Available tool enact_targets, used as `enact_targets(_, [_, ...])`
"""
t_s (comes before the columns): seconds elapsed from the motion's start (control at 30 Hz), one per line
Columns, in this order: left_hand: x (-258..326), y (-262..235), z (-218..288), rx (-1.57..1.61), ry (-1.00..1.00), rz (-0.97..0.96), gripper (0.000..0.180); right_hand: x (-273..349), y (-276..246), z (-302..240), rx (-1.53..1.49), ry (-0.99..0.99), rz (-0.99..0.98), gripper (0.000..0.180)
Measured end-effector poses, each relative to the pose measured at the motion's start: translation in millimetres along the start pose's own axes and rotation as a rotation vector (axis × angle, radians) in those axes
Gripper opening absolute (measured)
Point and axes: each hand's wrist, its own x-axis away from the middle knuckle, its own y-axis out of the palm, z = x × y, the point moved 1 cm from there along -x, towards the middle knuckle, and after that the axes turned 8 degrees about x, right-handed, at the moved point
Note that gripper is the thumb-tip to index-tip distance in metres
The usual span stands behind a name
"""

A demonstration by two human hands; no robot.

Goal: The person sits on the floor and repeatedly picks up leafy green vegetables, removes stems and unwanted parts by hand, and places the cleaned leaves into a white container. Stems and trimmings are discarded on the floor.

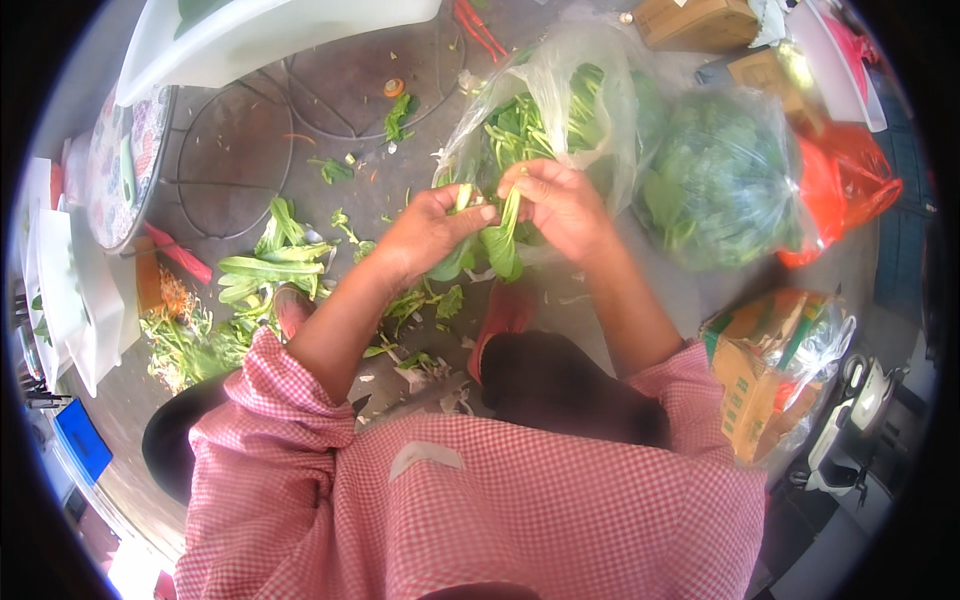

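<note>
My right hand (562,208) pinches a leafy green (502,248) by its pale stem, and its leaf hangs down between my hands. Close beside it, my left hand (432,232) is closed on another leafy green (458,262), whose pale stem end sticks up past the thumb. The two hands nearly meet at the fingertips. Just beyond them lies a clear plastic bag (610,70), its mouth open, with many green stems (535,125) showing inside. Loose leaves and trimmings (430,300) lie on the floor below my hands.
At right stand a full clear bag of greens (715,180), a red bag (850,185) and a cardboard box (750,390). A heap of discarded leaves (270,265) lies at left. White bins (270,35) stand at upper left, near a cable (180,170) looping over the floor.
</note>
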Motion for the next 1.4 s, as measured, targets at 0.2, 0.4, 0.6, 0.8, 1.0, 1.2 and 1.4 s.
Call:
enact_targets(0.2, [-5, 3, -10, 0.111, -0.052, -0.048, 0.03, 2, 8, -3, 0.385, 0.064, 0.089, 0.015])
enact_targets(0.4, [-6, -17, -4, -0.283, 0.011, -0.075, 0.025, 1, 16, 0, 0.863, -0.102, 0.03, 0.011])
enact_targets(0.6, [-2, -26, 10, -0.916, 0.076, -0.006, 0.022, -3, 11, 16, 1.359, -0.528, 0.113, 0.007])
enact_targets(0.8, [4, -6, -18, -0.608, 0.276, 0.212, 0.027, 3, 17, 9, 0.522, 0.109, 0.215, 0.014])
enact_targets(1.0, [-2, -7, -20, -0.464, 0.086, 0.144, 0.019, -2, 11, 26, 0.778, -0.071, 0.235, 0.016])
enact_targets(1.2, [-10, -40, -3, -0.688, 0.144, -0.231, 0.024, 0, -2, 16, 0.292, 0.17, -0.012, 0.014])
enact_targets(1.4, [23, -38, 38, -0.405, 0.157, -0.024, 0.02, -4, -25, 79, 1.09, -0.011, -0.195, 0.026])
